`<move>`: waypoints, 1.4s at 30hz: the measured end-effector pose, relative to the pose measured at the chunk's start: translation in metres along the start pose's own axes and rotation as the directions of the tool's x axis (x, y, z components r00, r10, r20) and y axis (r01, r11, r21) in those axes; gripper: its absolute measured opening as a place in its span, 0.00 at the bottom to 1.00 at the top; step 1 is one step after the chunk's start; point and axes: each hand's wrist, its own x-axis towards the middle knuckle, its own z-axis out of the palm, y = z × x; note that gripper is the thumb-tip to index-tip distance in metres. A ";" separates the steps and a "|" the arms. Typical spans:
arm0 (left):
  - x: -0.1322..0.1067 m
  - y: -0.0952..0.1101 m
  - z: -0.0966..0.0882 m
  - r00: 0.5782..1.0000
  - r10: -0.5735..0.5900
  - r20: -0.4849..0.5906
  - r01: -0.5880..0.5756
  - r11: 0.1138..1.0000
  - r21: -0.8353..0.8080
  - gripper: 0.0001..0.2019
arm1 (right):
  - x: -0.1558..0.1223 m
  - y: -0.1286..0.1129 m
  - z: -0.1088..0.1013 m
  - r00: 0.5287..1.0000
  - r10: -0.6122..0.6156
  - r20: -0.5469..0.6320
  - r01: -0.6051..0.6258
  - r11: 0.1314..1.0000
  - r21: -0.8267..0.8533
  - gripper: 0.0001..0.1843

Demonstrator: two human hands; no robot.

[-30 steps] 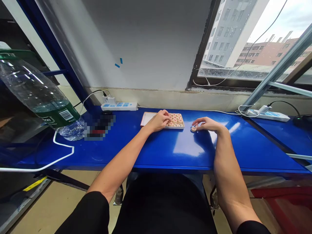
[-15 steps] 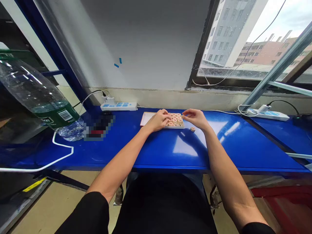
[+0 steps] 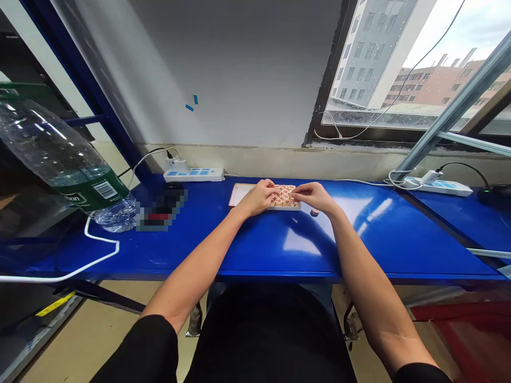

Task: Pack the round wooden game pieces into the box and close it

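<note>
A shallow tray [image 3: 238,193] on the blue table [image 3: 287,239] holds several round wooden game pieces [image 3: 284,197] with red marks, packed at its right end. My left hand [image 3: 258,197] rests on the tray's middle, fingers curled against the pieces. My right hand [image 3: 314,196] is at the tray's right edge, thumb and fingers pinched over the pieces; what they hold is too small to make out. One loose piece [image 3: 314,211] lies on the table just right of the tray, under my right wrist.
A large plastic bottle [image 3: 64,165] lies at the left, above a white cable [image 3: 91,250]. Power strips sit at the back left [image 3: 195,174] and back right [image 3: 439,186]. A blurred dark object [image 3: 162,207] lies left of the tray. A window is at the right.
My right hand left the loose piece on the table, rose and moved left to the tray's right edge, fingers pinched. My left hand stayed on the tray.
</note>
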 end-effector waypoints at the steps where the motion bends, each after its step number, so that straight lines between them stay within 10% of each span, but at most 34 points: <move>1: 0.000 0.001 0.000 1.000 0.000 0.006 0.000 1.000 -0.005 0.18 | 0.000 0.001 -0.004 1.000 0.003 -0.031 -0.003 1.000 0.005 0.17; 6: 0.000 0.006 0.001 0.999 0.022 0.047 -0.019 0.999 -0.045 0.18 | -0.007 0.014 -0.034 0.991 0.055 -0.120 -0.077 0.979 -0.190 0.15; 13: -0.001 0.006 0.002 0.999 0.000 0.040 0.002 0.999 -0.035 0.16 | -0.018 0.024 -0.047 0.935 0.295 0.196 -0.245 0.939 -0.242 0.21; 20: -0.001 0.005 0.002 0.999 -0.009 0.033 0.010 1.000 -0.018 0.17 | -0.014 0.025 -0.046 0.937 0.315 0.155 -0.269 0.927 -0.261 0.19; 32: -0.002 0.010 -0.013 0.916 -0.402 0.005 0.396 0.903 0.164 0.07 | -0.008 0.016 -0.029 0.991 0.121 -0.050 -0.129 0.963 -0.238 0.10; 37: -0.004 0.006 -0.013 0.916 -0.396 0.066 0.377 0.905 0.199 0.06 | -0.003 0.010 -0.020 0.974 -0.035 -0.225 0.020 0.997 -0.069 0.17; 42: -0.005 0.005 -0.012 0.927 -0.360 0.103 0.338 0.923 0.183 0.09 | -0.001 0.002 -0.008 0.994 -0.071 -0.088 0.073 0.997 0.021 0.17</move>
